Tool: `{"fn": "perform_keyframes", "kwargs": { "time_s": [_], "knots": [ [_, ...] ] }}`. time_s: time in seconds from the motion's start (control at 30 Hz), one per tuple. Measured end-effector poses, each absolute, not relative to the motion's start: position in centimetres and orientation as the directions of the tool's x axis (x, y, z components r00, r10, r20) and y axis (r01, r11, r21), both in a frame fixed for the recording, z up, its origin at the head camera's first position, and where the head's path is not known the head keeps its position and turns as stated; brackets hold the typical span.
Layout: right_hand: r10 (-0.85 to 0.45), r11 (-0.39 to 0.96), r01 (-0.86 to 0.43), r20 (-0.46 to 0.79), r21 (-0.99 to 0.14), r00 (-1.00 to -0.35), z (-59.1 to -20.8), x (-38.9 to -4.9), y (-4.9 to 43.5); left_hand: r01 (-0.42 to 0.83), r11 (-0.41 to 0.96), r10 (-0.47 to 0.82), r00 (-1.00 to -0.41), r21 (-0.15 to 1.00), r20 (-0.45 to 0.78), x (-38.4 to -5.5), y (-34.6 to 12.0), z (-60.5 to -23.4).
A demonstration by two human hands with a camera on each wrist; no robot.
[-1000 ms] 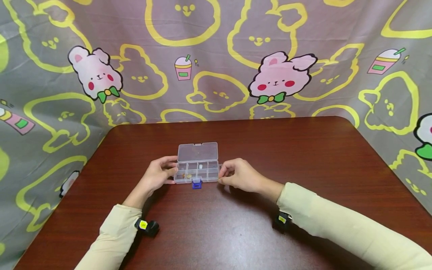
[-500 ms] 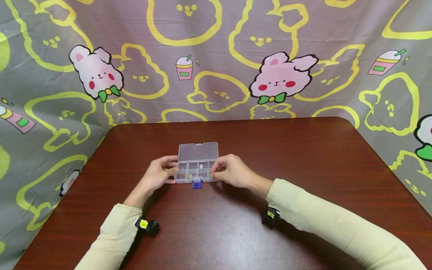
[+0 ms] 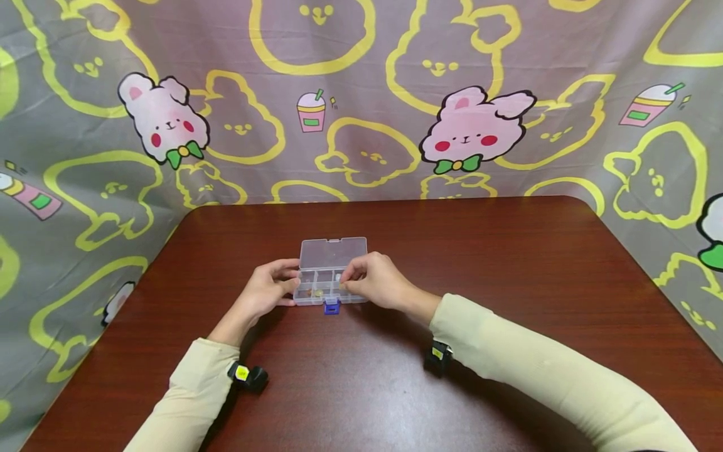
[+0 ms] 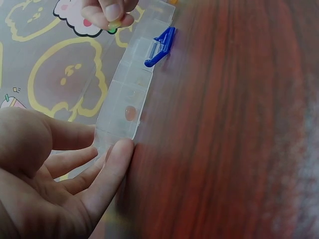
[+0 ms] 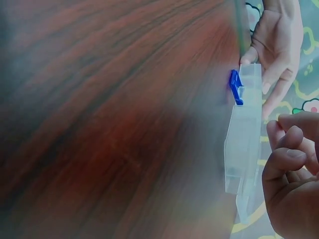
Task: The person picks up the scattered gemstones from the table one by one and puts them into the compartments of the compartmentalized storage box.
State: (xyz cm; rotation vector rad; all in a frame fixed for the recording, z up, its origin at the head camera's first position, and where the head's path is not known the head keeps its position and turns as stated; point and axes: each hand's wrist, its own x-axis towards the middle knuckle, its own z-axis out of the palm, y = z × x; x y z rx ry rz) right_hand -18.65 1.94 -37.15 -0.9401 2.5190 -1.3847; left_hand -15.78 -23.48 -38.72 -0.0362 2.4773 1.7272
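Observation:
A clear plastic compartment box (image 3: pixel 305 302) stands on the table with its lid (image 3: pixel 327 253) raised at the back and a blue latch (image 3: pixel 331 307) hanging at the front. My left hand (image 3: pixel 264 290) grips its left end, thumb at the front and fingers behind. Over the box's right half, my right hand (image 3: pixel 381 282) pinches a small yellow-green bead (image 4: pixel 114 24) between thumb and finger. Inside a front-left compartment lie a reddish bead (image 4: pixel 130 113) and a yellowish piece (image 3: pixel 319 293). A small white piece (image 3: pixel 338 277) sits in a back compartment, partly covered by my right fingers.
The dark red-brown wooden table (image 3: pixel 361 376) extends around the box on all sides. Behind it hangs a grey curtain (image 3: pixel 384 56) with cartoon animals. Each wrist carries a black strapped camera, the left one (image 3: pixel 248 376) close over the tabletop.
My right hand has moved left, from the box's right end to over its inner compartments, carrying the bead. The left hand has kept its grip on the left end.

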Motion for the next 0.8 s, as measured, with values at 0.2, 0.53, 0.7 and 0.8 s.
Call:
{"fn": "perform_keyframes", "kwargs": {
  "time_s": [0.2,0.53,0.7,0.8],
  "knots": [
    [-0.560,0.402,-0.454,0.178,-0.795,-0.809,-36.98,-18.75,1.43,-0.092,0.341,0.047,-0.992,0.935,-0.115,-15.84,-23.50,-38.75],
    [-0.545,0.425,-0.450,0.175,-0.785,-0.820,-36.83,-18.83,1.31,-0.112,0.364,0.039,-0.990,0.925,-0.135,-15.97,-23.51,-38.76],
    [-0.549,0.429,-0.451,0.171,-0.783,-0.818,-36.98,-18.87,1.22,-0.112,0.364,0.037,-0.990,0.925,-0.135,-15.97,-23.43,-38.72],
    [-0.551,0.427,-0.449,0.168,-0.785,-0.818,-37.11,-18.89,1.16,-0.107,0.363,0.040,-0.991,0.925,-0.131,-15.93,-23.48,-38.80]
  ]
}}
